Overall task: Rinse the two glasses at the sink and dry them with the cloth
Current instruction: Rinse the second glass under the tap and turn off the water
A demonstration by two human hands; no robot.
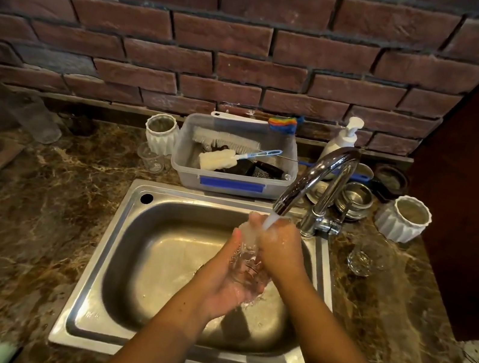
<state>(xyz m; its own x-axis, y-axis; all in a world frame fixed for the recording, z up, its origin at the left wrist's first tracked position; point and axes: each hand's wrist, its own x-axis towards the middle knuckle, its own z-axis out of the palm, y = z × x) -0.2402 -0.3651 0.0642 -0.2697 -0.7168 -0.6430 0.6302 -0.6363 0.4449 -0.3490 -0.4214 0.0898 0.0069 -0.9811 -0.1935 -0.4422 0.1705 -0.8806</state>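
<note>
Both hands' fingers clamp glass (245, 260), tilted, mouth toward faucet (315, 183) stream.

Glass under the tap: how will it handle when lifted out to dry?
The glass is clear, and water runs over it and both hands, so it is probably slippery. It looks thin and rigid, so likely fragile if it hits the steel sink. The left hand cups it from below while the right hand steadies it, which seems wise.
</note>
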